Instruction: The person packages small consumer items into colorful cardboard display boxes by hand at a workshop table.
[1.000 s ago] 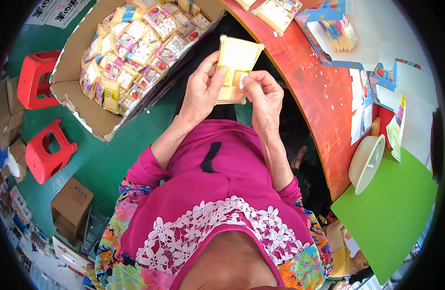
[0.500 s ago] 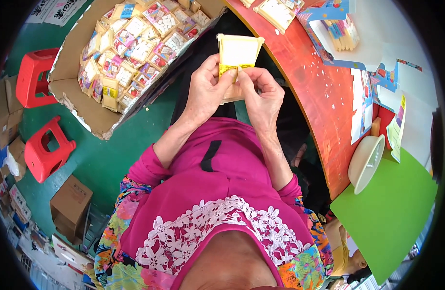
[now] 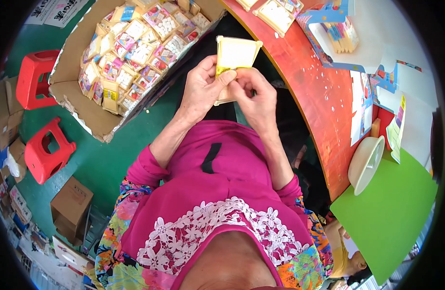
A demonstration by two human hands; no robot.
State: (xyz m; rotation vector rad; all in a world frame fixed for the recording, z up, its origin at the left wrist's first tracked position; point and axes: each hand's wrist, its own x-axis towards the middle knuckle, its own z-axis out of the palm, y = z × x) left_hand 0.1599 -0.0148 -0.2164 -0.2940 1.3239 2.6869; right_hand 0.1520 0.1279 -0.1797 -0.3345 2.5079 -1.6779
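Pale pack (image 3: 237,54), L hand (image 3: 200,93) over pt, btwn carton (image 3: 73,95) & red tbl (image 3: 320,108)

A packing workshop, by its look: a large open brown cardboard box (image 3: 67,92) is heaped with small, flat, pale-yellow packets (image 3: 138,50) beside an orange-red worktable (image 3: 324,116); red plastic stools (image 3: 29,77) stand on green flooring (image 3: 99,159).

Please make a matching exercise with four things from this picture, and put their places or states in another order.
1. Rectangular pack
2. Bowl
3. Large open carton
4. Plastic stools

A. filled with small packs
B. red, at the left
C. held in the left hand
D. beside the green surface

Pairs: 1-C, 2-D, 3-A, 4-B.
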